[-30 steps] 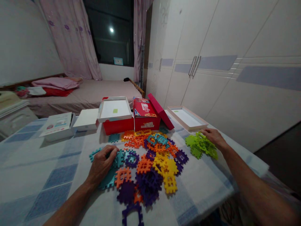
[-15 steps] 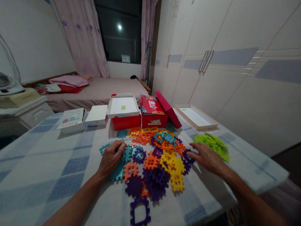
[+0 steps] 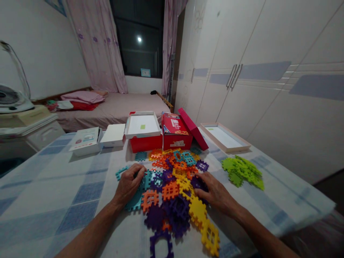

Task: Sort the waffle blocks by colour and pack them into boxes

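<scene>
A loose heap of toothed plastic building pieces lies mid-table. My left hand (image 3: 130,182) rests at its left side over teal pieces (image 3: 134,201), fingers curled under and thumb close to the index finger; what they hold, if anything, is hidden. On the right, my right hand (image 3: 217,193) lies over purple pieces (image 3: 199,183), thumb and index finger apart, beside the yellow pieces (image 3: 198,211). Orange pieces (image 3: 170,191) and more purple pieces (image 3: 177,213) lie between my hands. Nearest me is a purple frame piece (image 3: 161,243) with a large hole.
A pile of lime-green pieces (image 3: 243,170) lies at the right. Behind the heap stand a red box (image 3: 176,130) with a leaning lid (image 3: 194,129) and a white tray (image 3: 143,124). White boxes (image 3: 113,136) stand left; a shallow lid (image 3: 225,138) lies right.
My right hand has moved left, away from the green pile, and purple pieces have shifted left with it. Some yellow pieces have slid toward me. My left hand stays over the teal pieces.
</scene>
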`<state>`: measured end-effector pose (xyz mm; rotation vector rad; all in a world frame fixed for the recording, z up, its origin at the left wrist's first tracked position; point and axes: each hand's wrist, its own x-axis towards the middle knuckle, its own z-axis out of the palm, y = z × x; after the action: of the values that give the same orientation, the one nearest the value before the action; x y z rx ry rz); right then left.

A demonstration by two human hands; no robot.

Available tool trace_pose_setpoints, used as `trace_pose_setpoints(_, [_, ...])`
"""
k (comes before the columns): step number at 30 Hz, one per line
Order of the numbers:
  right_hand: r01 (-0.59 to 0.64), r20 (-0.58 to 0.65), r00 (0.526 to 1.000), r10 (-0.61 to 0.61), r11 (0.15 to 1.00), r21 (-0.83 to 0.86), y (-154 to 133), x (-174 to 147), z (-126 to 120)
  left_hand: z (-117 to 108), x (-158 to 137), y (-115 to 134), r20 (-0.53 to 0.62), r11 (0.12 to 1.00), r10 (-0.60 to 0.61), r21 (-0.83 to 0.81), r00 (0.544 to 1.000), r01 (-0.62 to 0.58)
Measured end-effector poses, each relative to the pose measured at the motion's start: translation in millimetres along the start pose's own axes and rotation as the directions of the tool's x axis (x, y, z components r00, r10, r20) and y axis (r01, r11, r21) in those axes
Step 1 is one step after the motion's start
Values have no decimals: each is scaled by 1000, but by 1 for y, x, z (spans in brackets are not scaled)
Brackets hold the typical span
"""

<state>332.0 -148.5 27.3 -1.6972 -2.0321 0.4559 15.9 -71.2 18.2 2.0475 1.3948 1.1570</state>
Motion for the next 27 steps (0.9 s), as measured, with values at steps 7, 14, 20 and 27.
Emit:
trace_pose_setpoints(7, [-23,-140,990,15,998,-56,23,42,-24,0,2,-6,-2,999,27,36,1000,-27])
trace_pose_setpoints(14, [-118,-173,982,78,965,-232,52,108,-8,-2,-13,56,46,882,441,164,896,-443])
trace_pose_setpoints(20, [-69,-137,990,40,975,-213,50,107,8,64,-62,116,362,480,812,34,459,-876])
trace_pose_setpoints(27, [8,-148,988,-30,989,-150,49,101,9,118,-67,114,616,499,673,29,409,-866])
